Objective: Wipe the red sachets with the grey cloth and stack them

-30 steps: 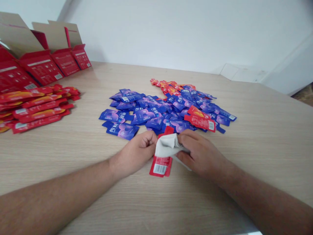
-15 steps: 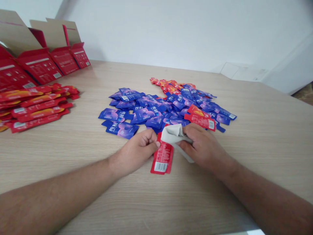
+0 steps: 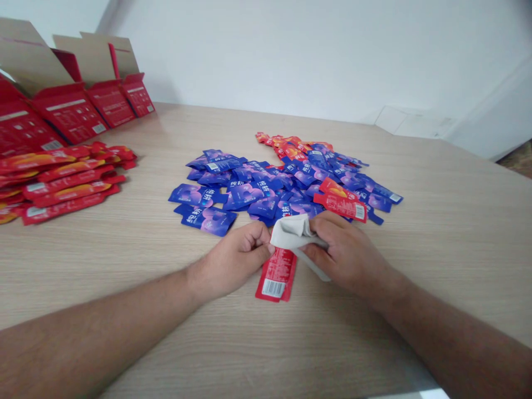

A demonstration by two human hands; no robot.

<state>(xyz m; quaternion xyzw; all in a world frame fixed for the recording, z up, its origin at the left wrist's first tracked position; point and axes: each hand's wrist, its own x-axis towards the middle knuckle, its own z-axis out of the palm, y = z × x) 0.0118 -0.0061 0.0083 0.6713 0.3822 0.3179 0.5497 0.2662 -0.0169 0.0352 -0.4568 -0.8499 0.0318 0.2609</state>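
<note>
We're holding a white cloth (image 3: pixel 296 233) in the right hand (image 3: pixel 347 255), fingers wrapped over its bunched fold, hand mostly closed. The left hand (image 3: pixel 236 260) is curled nearly shut beside it, fingertips (image 3: pixel 266 246) at the cloth's edge; we can't tell whether it's gripping anything. The cloth is sitting between the hands, over the upper end of a red sachet (image 3: pixel 275 280), whose barcode end is lying on the wood-grain table (image 3: pixel 124 266) toward us. The sachet's top is hidden, so we can't tell if the cloth is pinching it or only covering it.

Handling: we're reading the cloth as light, soft and limp, so it's folding wherever we press; a pinch on the bunched fold looks like the surest hold. The sachet is looking light, thin and flexible, with a slick film that could slide on the table, so we'd take it by its flat sealed end, not its filled middle.

Around that: a loose pile of blue sachets (image 3: pixel 266 191) is lying just ahead of the hands, with red ones (image 3: pixel 341 206) among them. More red sachets (image 3: pixel 62 185) are lying in rows at far left, near open red cartons (image 3: pixel 70 108).
</note>
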